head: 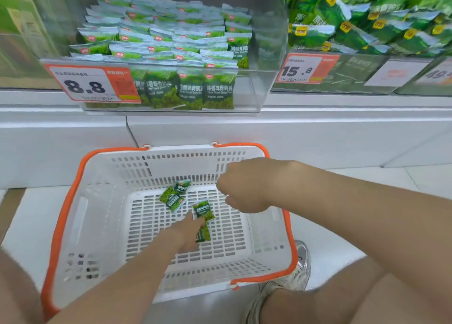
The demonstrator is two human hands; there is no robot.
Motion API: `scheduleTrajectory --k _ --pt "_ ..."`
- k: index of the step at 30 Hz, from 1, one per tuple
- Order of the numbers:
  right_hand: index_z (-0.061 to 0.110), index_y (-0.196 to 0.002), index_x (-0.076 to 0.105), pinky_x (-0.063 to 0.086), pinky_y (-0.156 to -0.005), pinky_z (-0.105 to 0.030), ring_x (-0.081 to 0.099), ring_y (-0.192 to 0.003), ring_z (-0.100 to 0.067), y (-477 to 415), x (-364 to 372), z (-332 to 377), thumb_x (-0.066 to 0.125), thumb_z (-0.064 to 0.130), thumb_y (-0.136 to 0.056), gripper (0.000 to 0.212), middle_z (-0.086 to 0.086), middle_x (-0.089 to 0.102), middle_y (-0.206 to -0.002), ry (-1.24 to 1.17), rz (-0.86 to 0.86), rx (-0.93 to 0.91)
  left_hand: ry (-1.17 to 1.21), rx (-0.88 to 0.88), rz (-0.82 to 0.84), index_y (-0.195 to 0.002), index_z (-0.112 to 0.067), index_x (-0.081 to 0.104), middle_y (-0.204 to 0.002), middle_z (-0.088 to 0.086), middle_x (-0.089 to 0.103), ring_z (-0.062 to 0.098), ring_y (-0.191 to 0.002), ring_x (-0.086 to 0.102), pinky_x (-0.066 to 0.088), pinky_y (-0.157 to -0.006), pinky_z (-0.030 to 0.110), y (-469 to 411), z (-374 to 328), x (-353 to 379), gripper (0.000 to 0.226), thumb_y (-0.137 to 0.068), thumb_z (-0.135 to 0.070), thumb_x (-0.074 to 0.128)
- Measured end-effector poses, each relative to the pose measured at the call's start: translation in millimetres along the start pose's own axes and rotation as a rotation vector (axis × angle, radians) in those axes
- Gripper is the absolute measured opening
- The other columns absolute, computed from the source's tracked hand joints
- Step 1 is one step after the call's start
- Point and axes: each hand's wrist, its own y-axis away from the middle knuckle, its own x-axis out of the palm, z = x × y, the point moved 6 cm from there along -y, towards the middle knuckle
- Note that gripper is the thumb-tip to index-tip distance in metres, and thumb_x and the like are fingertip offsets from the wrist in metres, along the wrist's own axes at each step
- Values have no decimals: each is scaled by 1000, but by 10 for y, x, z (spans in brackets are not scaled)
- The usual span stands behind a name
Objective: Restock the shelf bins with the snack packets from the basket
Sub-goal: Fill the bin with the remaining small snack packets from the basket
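A white basket with an orange rim (73,189) stands on the floor below the shelf. Two small green snack packets (175,196) lie overlapping on its slatted bottom. My left hand (189,235) reaches into the basket and grips two more green packets (203,213) near the middle. My right hand (242,189) hovers over the basket's right side, fingers loosely curled downward, with nothing seen in it. Above, a clear shelf bin (259,88) with an 8.8 price tag (90,83) holds several rows of the same green packets (161,39).
A second clear bin (342,74) at the upper right, tagged 15.8, is piled with larger green bags. A white shelf base (318,132) runs behind the basket. My knees and one shoe (302,262) are at the bottom, close to the basket's near right corner.
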Motion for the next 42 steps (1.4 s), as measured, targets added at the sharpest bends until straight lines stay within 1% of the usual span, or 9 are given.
scheduleTrajectory --k 4,9,13,17,21,26,31,39,42 --pt "19 -77 40 39 -56 -33 50 -65 -18 -64 -67 49 47 16 -105 29 -1 44 -83 7 -17 -30 -51 -62 -133 -157 -17 21 -163 17 18 44 -137 42 51 -100 51 -113 -6 81 81 -96 -27 74" --pt "18 -78 42 36 -54 -32 49 -63 -19 -120 -94 58 48 13 -104 27 -2 43 -83 18 0 -36 35 -89 -220 -157 -8 20 -130 15 55 27 -100 64 56 -77 37 -225 49 66 85 -92 -11 74" --pt "19 -79 41 35 -53 -32 50 -65 -19 -143 -117 18 47 15 -104 26 -2 48 -87 24 11 -33 163 -88 -95 -114 -13 56 -121 10 59 19 -84 52 46 -76 31 -235 96 11 33 -91 -18 79" --pt "20 -88 44 44 -61 -33 51 -73 -18 -155 -242 9 46 18 -105 18 0 45 -88 11 -24 -24 304 -44 -202 -82 -19 41 -85 5 42 23 -72 41 35 -67 33 -114 126 -238 34 -88 -15 74" --pt "17 -83 48 53 -68 -37 65 -96 -31 -111 -373 -29 49 9 -100 19 -3 47 -83 13 -88 -17 532 140 -317 -96 -15 51 -94 7 50 21 -71 55 48 -59 32 244 -77 -762 21 -91 -11 71" --pt "15 -96 54 41 -54 -32 57 -76 -23 21 -516 -167 57 12 -99 5 -7 55 -100 -3 -131 46 524 381 -567 -73 -21 53 -70 -11 49 5 -56 44 38 -57 30 999 -448 -1627 31 -85 -24 81" --pt "16 -129 47 52 -76 -41 58 -100 -27 189 -758 -366 77 30 -89 52 2 52 -90 -253 -348 49 705 517 -674 -89 -21 64 -67 -9 64 10 -59 54 45 -60 29 1733 -607 -2255 28 -78 -21 90" --pt "21 -97 72 54 -75 -33 61 -77 -13 582 -1162 -658 82 33 -84 20 9 66 -75 -438 -651 113 878 580 -965 -105 -22 60 -77 2 74 18 -72 71 59 -69 41 2454 -622 -2669 48 -73 -20 96" --pt "25 -105 71 54 -84 -34 63 -95 -14 637 -1208 -635 80 44 -85 29 8 69 -94 -428 -669 91 880 603 -1028 -106 -25 63 -83 -4 75 15 -78 73 59 -69 36 2541 -663 -2703 45 -74 -28 95"
